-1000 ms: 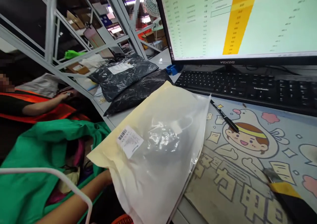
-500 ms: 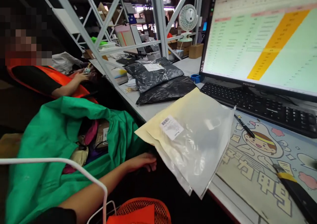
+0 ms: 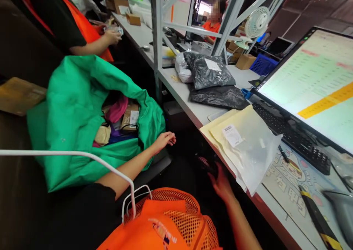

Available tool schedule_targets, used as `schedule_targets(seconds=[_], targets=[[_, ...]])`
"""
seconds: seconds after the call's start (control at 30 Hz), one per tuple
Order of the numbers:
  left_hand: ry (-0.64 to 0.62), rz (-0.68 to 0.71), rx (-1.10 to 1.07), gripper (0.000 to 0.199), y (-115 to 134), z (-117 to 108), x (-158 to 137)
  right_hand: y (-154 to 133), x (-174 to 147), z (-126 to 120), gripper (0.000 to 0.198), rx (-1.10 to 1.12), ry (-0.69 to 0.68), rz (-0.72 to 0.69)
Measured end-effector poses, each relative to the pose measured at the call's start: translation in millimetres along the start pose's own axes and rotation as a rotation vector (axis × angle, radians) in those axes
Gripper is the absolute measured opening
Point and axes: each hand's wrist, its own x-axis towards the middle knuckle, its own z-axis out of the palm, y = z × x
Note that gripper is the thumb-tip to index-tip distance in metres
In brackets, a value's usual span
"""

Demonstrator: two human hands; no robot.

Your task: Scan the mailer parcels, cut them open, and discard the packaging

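My left hand (image 3: 165, 141) hangs in the air beside the rim of a big green bag (image 3: 74, 91), its fingers loosely curled with nothing visible in them. Inside the bag lie a pink cloth item (image 3: 118, 111), a brown package (image 3: 130, 117) with a label and other wrapped goods. My right hand (image 3: 223, 183) is low in the shadow below the desk edge, thumb and fingers apart, and no held item shows. Above it, a pale plastic mailer (image 3: 253, 150) with a barcode label (image 3: 232, 135) overhangs the desk (image 3: 184, 104).
Black plastic parcels (image 3: 213, 73) lie farther back on the desk. A monitor (image 3: 311, 77), keyboard (image 3: 298, 139), pen (image 3: 283, 154) and cutter knife (image 3: 317, 217) occupy the right. A metal frame post (image 3: 157, 32) rises ahead. Another person's hand (image 3: 112, 35) holds a small item at left. A white cable (image 3: 110, 167) crosses in front.
The view has swung so the desk and parcels sit farther right. My right hand has come into view below the desk edge. My left hand remains beside the green bag.
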Motion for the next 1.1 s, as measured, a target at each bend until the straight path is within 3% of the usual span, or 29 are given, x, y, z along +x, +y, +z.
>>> schedule_targets(seconds=[0.13, 0.27, 0.33, 0.4, 0.57, 0.7, 0.83, 0.93, 1.1], targets=[[-0.105, 0.02, -0.014, 0.069, -1.9, -19.4, -2.1, -28.1, 30.2, 34.2, 0.056, 0.031, -0.133, -0.059], [-0.333, 0.065, 0.081, 0.113, -10.8, -28.5, -14.3, -58.2, 73.1, 53.5, 0.057, 0.088, -0.235, -0.058], [-0.319, 0.114, 0.174, 0.131, -13.8, -33.5, -16.3, -64.9, 88.2, 59.5, 0.058, 0.11, -0.248, -0.048], [-0.269, 0.186, 0.283, 0.135, -14.3, -39.7, -14.0, -67.3, 98.6, 64.9, 0.059, 0.14, -0.268, -0.046], [-0.237, 0.374, 0.561, 0.116, -12.1, -59.8, -0.7, -63.1, 118.2, 77.8, 0.057, 0.192, -0.321, -0.021], [-0.243, 0.415, 0.627, 0.097, -18.4, -74.3, 9.8, -57.8, 135.7, 81.0, 0.056, 0.212, -0.355, -0.015], [-0.185, 0.4, 0.633, 0.092, -25.3, -80.9, 18.5, -57.6, 149.1, 78.3, 0.054, 0.191, -0.371, -0.025], [-0.088, 0.356, 0.634, 0.082, -27.9, -83.4, 23.4, -56.7, 155.2, 80.0, 0.053, 0.177, -0.309, -0.04], [0.025, 0.248, 0.538, 0.068, -38.1, -86.1, 35.5, -41.1, 167.4, 96.1, 0.055, 0.173, -0.279, 0.005]])
